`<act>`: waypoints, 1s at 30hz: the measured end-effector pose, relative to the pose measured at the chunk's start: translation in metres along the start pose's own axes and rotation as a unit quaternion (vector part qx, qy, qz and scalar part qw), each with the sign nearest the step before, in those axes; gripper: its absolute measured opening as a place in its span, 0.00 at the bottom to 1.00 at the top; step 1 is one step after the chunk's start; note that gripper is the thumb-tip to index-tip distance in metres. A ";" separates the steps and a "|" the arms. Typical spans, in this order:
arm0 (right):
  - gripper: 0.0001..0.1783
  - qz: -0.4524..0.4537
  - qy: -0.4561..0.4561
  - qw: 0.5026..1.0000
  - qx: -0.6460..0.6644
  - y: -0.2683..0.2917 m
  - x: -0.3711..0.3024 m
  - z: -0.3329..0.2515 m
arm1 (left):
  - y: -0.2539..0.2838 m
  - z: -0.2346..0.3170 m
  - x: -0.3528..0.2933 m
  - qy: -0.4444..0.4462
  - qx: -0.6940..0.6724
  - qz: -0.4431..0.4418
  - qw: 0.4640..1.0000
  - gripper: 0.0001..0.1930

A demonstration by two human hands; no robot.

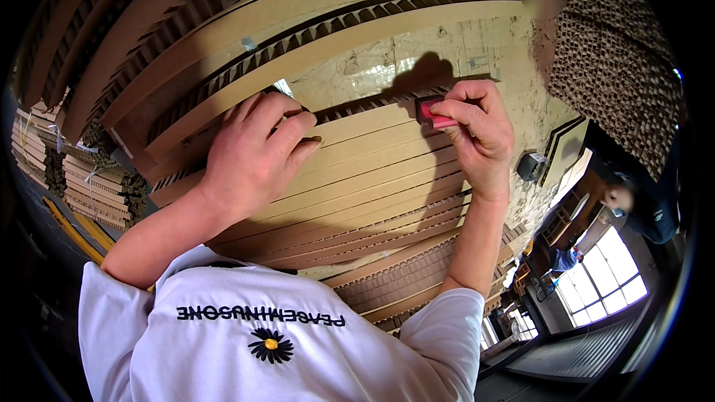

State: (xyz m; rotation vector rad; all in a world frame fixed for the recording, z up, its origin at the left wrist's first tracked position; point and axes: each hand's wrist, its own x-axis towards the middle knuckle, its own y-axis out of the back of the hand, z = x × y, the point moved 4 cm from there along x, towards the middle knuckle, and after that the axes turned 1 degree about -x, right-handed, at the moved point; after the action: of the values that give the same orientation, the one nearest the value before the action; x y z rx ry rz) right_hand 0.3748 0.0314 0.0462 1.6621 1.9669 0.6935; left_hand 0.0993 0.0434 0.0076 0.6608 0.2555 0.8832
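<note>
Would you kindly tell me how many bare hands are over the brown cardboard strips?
2: the left hand, over the left part of the brown cardboard strips, and the right hand, further right, pinching a small red-and-black block.

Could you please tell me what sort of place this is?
Probably a cardboard workshop or packaging factory: rows of long cardboard strips fill the middle, tied bundles are stacked at the left, and a large paned window shows at the lower right.

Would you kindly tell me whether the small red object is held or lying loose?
Held: the right hand pinches the red object beside the edge of the cardboard strips; whether it touches them, I cannot tell.
</note>
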 end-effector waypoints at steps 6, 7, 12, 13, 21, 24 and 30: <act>0.15 0.005 0.021 1.000 -0.022 0.000 0.002 0.000 | 0.001 0.003 0.006 0.042 -0.048 0.000 0.998 0.14; 0.15 0.003 0.023 1.000 -0.021 -0.001 0.003 0.000 | 0.000 0.003 0.007 0.046 -0.054 0.000 0.997 0.13; 0.15 -0.004 0.038 0.999 -0.021 0.000 0.004 0.001 | -0.002 0.006 0.012 0.068 -0.092 0.002 0.993 0.11; 0.15 -0.002 0.036 0.999 -0.016 -0.001 0.004 0.001 | -0.003 0.007 0.013 0.069 -0.089 0.003 0.994 0.11; 0.15 0.002 0.018 1.000 0.002 -0.001 0.001 0.004 | -0.006 0.008 0.015 0.078 -0.078 0.004 0.994 0.09; 0.12 -0.001 -0.071 0.994 0.089 0.001 -0.002 0.006 | -0.006 0.009 0.018 0.083 -0.078 0.011 0.993 0.08; 0.12 0.251 -0.049 0.895 0.365 0.018 -0.049 0.025 | 0.052 0.028 0.057 -0.075 0.097 0.119 0.985 0.09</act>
State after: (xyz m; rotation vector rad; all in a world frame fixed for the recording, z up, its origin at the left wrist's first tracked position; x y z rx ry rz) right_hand 0.4122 -0.0129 0.0399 2.6445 1.8378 -0.0200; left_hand 0.1147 0.0994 0.0655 0.9481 0.1298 1.0392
